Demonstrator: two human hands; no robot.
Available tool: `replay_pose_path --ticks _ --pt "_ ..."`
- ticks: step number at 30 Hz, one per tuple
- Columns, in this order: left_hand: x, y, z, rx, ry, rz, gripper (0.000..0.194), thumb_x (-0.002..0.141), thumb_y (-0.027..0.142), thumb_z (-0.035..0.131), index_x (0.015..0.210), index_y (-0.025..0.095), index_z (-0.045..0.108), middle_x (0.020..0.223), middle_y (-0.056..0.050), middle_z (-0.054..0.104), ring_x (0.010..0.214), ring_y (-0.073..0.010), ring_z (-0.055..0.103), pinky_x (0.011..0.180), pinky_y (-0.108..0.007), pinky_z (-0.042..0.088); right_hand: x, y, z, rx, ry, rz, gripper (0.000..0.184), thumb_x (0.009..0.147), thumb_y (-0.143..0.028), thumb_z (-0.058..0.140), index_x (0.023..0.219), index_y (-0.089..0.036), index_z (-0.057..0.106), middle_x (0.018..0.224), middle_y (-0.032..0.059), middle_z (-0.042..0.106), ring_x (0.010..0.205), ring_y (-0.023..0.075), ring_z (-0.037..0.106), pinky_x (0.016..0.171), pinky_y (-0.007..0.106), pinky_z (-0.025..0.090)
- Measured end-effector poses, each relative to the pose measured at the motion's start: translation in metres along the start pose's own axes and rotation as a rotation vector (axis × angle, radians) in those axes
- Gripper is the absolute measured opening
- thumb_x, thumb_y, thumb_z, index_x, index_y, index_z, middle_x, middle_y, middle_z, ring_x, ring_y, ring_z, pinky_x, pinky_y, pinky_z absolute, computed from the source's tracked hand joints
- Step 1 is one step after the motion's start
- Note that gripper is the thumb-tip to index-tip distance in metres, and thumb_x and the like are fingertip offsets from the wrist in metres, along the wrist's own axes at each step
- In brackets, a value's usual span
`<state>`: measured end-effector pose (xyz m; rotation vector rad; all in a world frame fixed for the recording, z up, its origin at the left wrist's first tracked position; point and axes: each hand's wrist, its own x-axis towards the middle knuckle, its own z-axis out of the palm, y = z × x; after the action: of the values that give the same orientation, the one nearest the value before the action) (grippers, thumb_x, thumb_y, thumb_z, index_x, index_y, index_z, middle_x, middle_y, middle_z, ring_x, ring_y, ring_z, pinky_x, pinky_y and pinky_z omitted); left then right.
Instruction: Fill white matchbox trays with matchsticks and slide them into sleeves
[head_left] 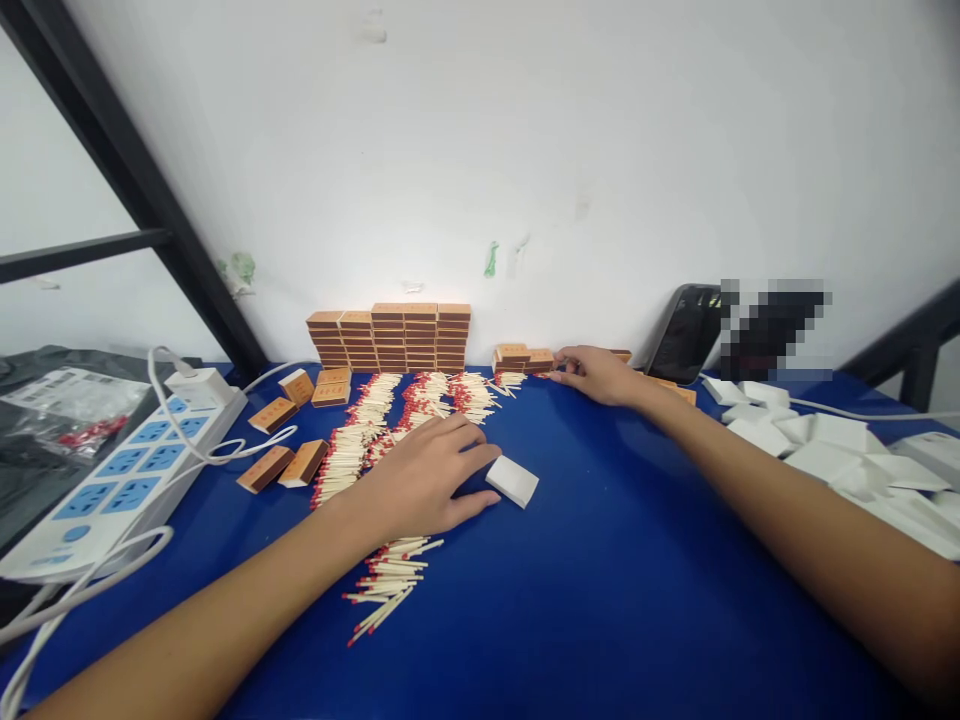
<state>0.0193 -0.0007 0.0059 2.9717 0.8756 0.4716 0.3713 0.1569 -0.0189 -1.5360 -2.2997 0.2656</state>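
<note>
My left hand [431, 475] is over the matches, thumb and index finger at opposite sides of the left end of a small white matchbox tray [514, 482] on the blue table. The tray's inside cannot be seen. Rows of red-tipped matches [345, 455] lie under and around this hand. Farther back, my right hand [596, 375] reaches to the foot of the wall, fingers curled beside a few red match heads [543, 375]. What its fingertips hold is too small to make out. Low stacked matchboxes [517, 357] stand just left of it.
A tall stack of matchboxes [390, 338] stands against the wall. Loose matchboxes [274, 414] lie left of the matches, near a white power strip [124, 485] with cables. White trays [832, 445] are heaped at right, and a dark phone [684, 335] leans on the wall.
</note>
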Motion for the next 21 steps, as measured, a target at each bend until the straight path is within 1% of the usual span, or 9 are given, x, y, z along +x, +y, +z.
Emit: replay_pose_path --ticks 3,6,10,14,17,18,21 --pt "0.0 0.001 0.001 -0.012 -0.008 0.004 0.037 0.106 0.041 0.069 0.134 0.018 0.07 0.121 -0.012 0.071 0.117 -0.031 0.067 0.105 -0.049 0.056 -0.001 0.0 0.001 0.036 -0.015 -0.006 0.035 0.094 -0.057 0.061 0.09 -0.023 0.068 0.083 0.0066 0.07 0.074 0.0225 0.06 0.069 0.034 0.043" --pt "0.001 0.001 0.002 -0.02 -0.016 0.004 0.036 0.106 0.041 0.068 0.135 0.018 0.07 0.121 -0.012 0.071 0.118 -0.0309 0.066 0.104 -0.05 0.056 -0.004 -0.003 -0.001 0.064 -0.02 0.005 0.036 0.094 -0.058 0.061 0.089 -0.022 0.067 0.083 0.007 0.07 0.074 0.022 0.06 0.07 0.034 0.045" --pt "0.001 0.0 0.003 -0.013 -0.005 0.01 0.036 0.107 0.042 0.068 0.134 0.018 0.07 0.12 -0.011 0.072 0.119 -0.0309 0.066 0.106 -0.05 0.055 -0.017 -0.013 -0.004 0.087 -0.059 0.004 0.039 0.092 -0.06 0.063 0.086 -0.022 0.068 0.084 0.009 0.071 0.076 0.0235 0.062 0.071 0.035 0.046" --pt "0.0 0.0 0.003 -0.022 0.0 0.004 0.04 0.106 0.043 0.069 0.137 0.018 0.069 0.122 -0.011 0.072 0.119 -0.0312 0.067 0.106 -0.05 0.056 -0.046 -0.036 -0.004 0.103 -0.094 -0.004 0.043 0.093 -0.063 0.061 0.088 -0.021 0.069 0.089 0.01 0.072 0.079 0.0243 0.064 0.071 0.036 0.047" --pt "-0.001 0.003 0.004 -0.047 0.001 0.007 0.047 0.106 0.045 0.069 0.145 0.019 0.065 0.129 -0.012 0.071 0.126 -0.0326 0.065 0.11 -0.051 0.055 -0.068 -0.059 -0.003 0.139 -0.149 -0.044 0.042 0.095 -0.061 0.06 0.095 -0.021 0.072 0.097 0.0107 0.072 0.084 0.0244 0.064 0.074 0.036 0.048" --pt "0.0 0.004 0.004 -0.06 -0.001 0.011 0.048 0.107 0.045 0.068 0.148 0.02 0.063 0.133 -0.012 0.071 0.129 -0.0329 0.064 0.112 -0.052 0.054 -0.074 -0.066 -0.004 0.154 -0.168 -0.055 0.042 0.095 -0.062 0.061 0.095 -0.021 0.073 0.096 0.0107 0.071 0.083 0.0246 0.064 0.074 0.037 0.048" --pt "0.001 0.006 0.005 -0.098 -0.014 0.026 0.043 0.111 0.041 0.062 0.148 0.02 0.062 0.143 -0.012 0.069 0.135 -0.0324 0.062 0.117 -0.052 0.051 -0.085 -0.078 -0.009 0.19 -0.197 -0.063 0.045 0.094 -0.065 0.064 0.1 -0.022 0.073 0.096 0.0099 0.07 0.084 0.0255 0.063 0.074 0.038 0.048"
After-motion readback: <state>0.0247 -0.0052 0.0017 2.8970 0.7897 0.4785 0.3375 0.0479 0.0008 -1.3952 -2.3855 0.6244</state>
